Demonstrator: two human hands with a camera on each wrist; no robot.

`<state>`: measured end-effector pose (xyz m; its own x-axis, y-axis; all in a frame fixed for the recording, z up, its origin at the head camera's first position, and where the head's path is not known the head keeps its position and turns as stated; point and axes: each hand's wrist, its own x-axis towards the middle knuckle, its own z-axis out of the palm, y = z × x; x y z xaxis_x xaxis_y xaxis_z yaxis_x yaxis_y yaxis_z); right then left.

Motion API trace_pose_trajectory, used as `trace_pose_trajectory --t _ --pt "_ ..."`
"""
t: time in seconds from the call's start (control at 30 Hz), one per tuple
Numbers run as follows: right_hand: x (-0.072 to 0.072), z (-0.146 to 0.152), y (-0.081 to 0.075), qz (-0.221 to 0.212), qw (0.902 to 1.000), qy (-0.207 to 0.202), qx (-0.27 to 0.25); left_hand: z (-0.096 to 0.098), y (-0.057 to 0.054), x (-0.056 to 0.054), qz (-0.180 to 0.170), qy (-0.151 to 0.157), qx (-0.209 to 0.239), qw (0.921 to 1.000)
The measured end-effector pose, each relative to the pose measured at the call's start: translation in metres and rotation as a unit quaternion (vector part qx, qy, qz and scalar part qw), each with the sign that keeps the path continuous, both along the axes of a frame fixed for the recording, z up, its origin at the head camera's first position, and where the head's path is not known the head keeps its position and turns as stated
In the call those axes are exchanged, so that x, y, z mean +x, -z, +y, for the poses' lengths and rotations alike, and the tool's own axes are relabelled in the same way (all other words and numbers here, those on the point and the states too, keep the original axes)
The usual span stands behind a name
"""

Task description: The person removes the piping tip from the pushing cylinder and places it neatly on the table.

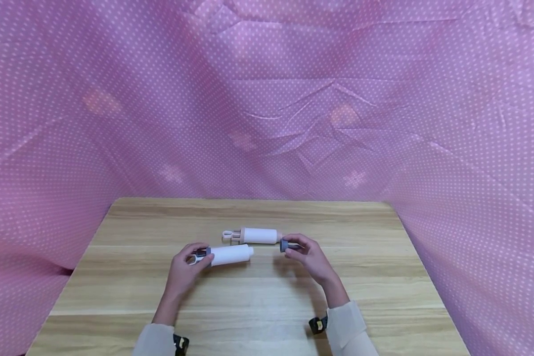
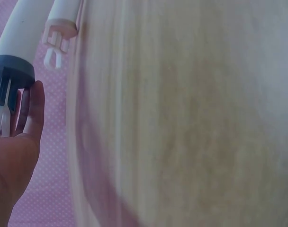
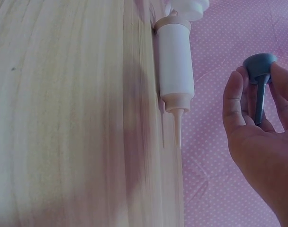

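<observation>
My left hand point(image 1: 181, 274) grips a white syringe-like tube point(image 1: 231, 254) by its blue-grey collar point(image 2: 16, 70), thumb on the near side. A pale loop handle point(image 2: 1, 118) sticks out of that collar towards the palm. The tube's other end, a narrower white neck, is bare and points right. In my right hand point(image 1: 312, 259) is a blue-grey nozzle cap point(image 3: 260, 66), pinched between thumb and fingers. Its wide mouth faces the tube across a gap, and its thin stem point(image 3: 260, 101) runs back towards the palm.
A second white syringe-like tube point(image 1: 260, 236) with beige ends lies just behind, its loop handle to the left and its thin beige nozzle point(image 3: 177, 125) to the right. Under everything is a wooden table point(image 1: 249, 306). Pink dotted cloth point(image 1: 267, 123) hangs around the back and sides.
</observation>
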<state>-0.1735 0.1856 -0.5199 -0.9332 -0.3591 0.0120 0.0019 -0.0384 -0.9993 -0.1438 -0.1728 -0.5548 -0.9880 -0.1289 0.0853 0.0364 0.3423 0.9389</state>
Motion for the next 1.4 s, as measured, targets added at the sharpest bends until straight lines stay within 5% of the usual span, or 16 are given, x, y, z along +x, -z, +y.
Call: trace_pose_trajectory --t 0.47,1.4 --pt "0.005 -0.002 0.002 -0.016 0.9998 0.014 0.006 -0.013 0.013 0.003 -0.033 0.004 -0.031 0.9990" --pt "0.004 -0.002 -0.003 -0.005 1.0000 0.006 0.004 -0.024 0.024 -0.011 -0.057 0.012 -0.042 0.9974"
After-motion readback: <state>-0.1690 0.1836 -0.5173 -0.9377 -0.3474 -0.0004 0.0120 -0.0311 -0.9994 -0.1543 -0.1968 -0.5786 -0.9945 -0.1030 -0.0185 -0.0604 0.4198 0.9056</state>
